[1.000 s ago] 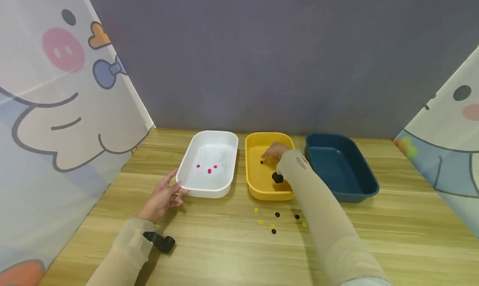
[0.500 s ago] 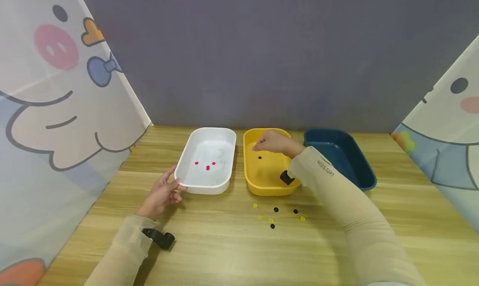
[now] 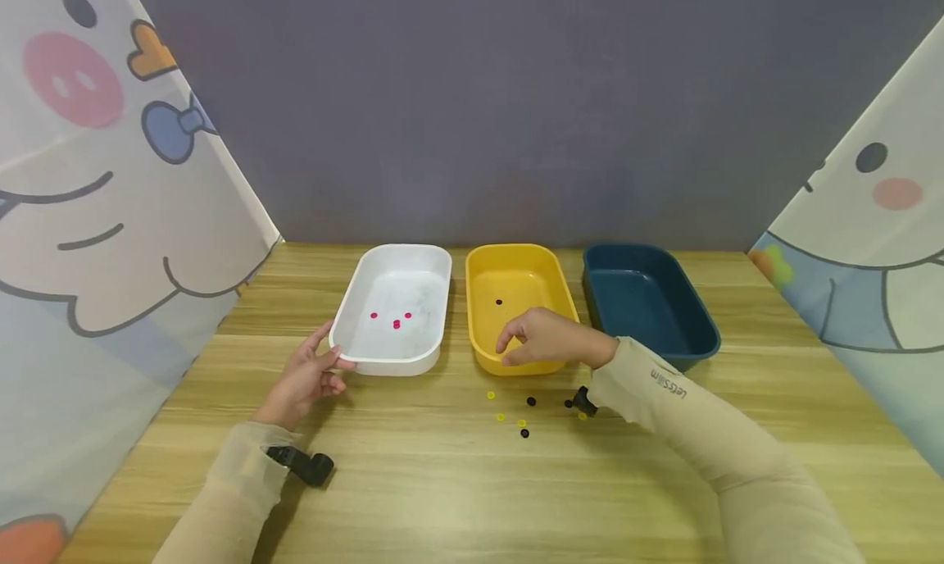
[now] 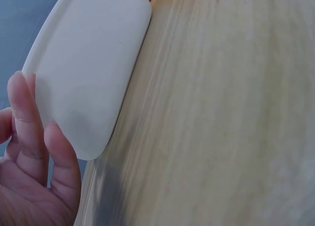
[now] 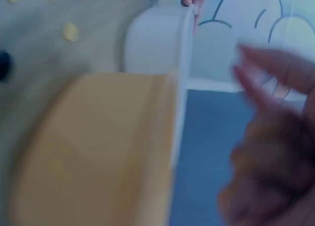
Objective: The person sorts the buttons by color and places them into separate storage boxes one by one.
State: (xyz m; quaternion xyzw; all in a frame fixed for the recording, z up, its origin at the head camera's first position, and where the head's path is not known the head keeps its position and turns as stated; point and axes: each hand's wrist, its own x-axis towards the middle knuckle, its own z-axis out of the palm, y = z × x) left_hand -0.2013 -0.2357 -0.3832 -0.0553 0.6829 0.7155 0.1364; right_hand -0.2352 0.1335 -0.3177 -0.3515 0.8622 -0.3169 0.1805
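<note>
My left hand (image 3: pixel 301 381) holds the near left corner of a white plastic tray (image 3: pixel 422 366), with the fingers at its rim and outer wall. Several red buttons (image 3: pixel 397 325) lie inside it. Over the near edge of a yellow tray (image 3: pixel 534 281) hovers my right hand (image 3: pixel 549 337), its fingers loosely bent and nothing visible between them. One black button (image 3: pixel 499 302) lies on the yellow tray's floor. On the table in front are several yellow buttons (image 3: pixel 501 417) and black buttons (image 3: pixel 525 434); the right wrist camera partly overlaps the rightmost ones.
To the right of the yellow tray stands a dark blue tray (image 3: pixel 642 302). Behind the wooden table (image 3: pixel 413 482) rises a grey wall (image 3: pixel 472 105), with cartoon-printed panels (image 3: pixel 147 220) at both sides.
My right hand has lifted from inside the yellow tray and come back toward its near edge, leaving the black button inside. The left hand stays at the white tray. The head view has shifted slightly.
</note>
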